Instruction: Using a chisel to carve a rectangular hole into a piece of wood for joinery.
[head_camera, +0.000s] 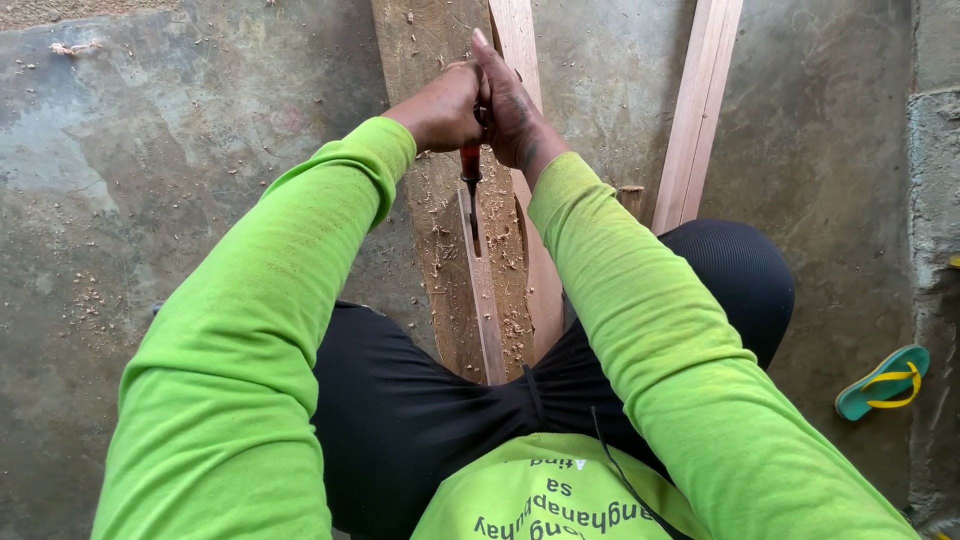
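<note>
Concrete floor (150, 180) with wood chips, and a person sitting over a dark plank, both hands on a chisel.

Both the left hand (440, 105) and the right hand (510, 110) are closed tightly around the red handle of the chisel (470, 175), whose blade points down into the dark plank (430, 230). The plank lies on the floor between the person's legs. On the plank, just below the blade, a narrow wood strip (485, 310) runs toward the body. Around the blade many small shavings (515, 325) lie on the plank, so some cutting seems already done, but I cannot tell how much remains. To the right of the plank lie two pale boards (695, 110), and further right a green sandal (885, 380).
</note>
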